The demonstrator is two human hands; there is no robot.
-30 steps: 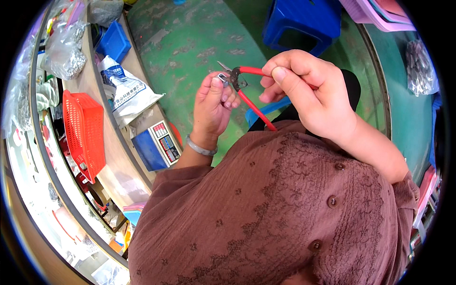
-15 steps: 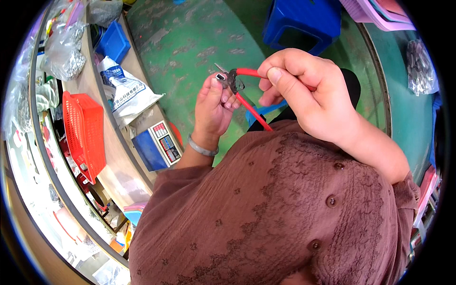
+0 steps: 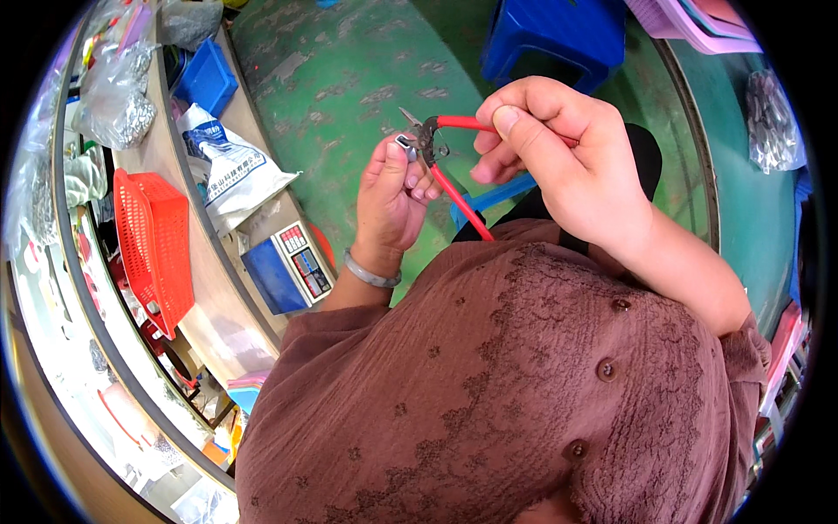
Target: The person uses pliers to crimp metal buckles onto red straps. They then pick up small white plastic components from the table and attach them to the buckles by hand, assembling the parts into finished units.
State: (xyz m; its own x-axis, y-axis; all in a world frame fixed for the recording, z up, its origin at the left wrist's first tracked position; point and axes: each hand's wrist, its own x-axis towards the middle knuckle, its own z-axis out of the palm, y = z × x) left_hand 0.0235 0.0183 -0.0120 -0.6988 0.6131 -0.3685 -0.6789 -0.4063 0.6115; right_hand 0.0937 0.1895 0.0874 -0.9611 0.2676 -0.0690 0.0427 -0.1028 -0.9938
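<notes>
Red-handled pliers (image 3: 428, 134) are up in front of your chest, between your two hands, above the green floor (image 3: 349, 52). At your left runs a pale wooden shelf (image 3: 231, 327); at your right, a green worktop (image 3: 746, 210). Beyond your hands stands a blue stool (image 3: 546, 35). Upper right: nested trays (image 3: 690, 31), lilac outermost, with blue and pink ones inside.

On your left, the red perforated basket (image 3: 153, 240) shows mainly its outer wall; a small pale item sits near its lower end, other contents hidden. Beside it, a white sack with blue print (image 3: 236, 166) lies slumped; contents not visible. A blue scale (image 3: 288, 266) sits below the sack. Upper left, a clear plastic bag (image 3: 131, 113) has small silvery-grey pieces gathered at its bottom. Near the right edge, another clear bag (image 3: 774, 122) holds silvery and dark pieces, too blurred to identify. A blue tray (image 3: 208, 79) rests above the sack; contents unclear.

Your right hand (image 3: 567, 166) pinches the upper handle between thumb and fingers; the lower handle slants toward your shirt. Your left hand (image 3: 391, 192), fingers curled, grips a small metal piece (image 3: 402, 143) at the plier nose. Cannot tell whether the jaws bite it.
</notes>
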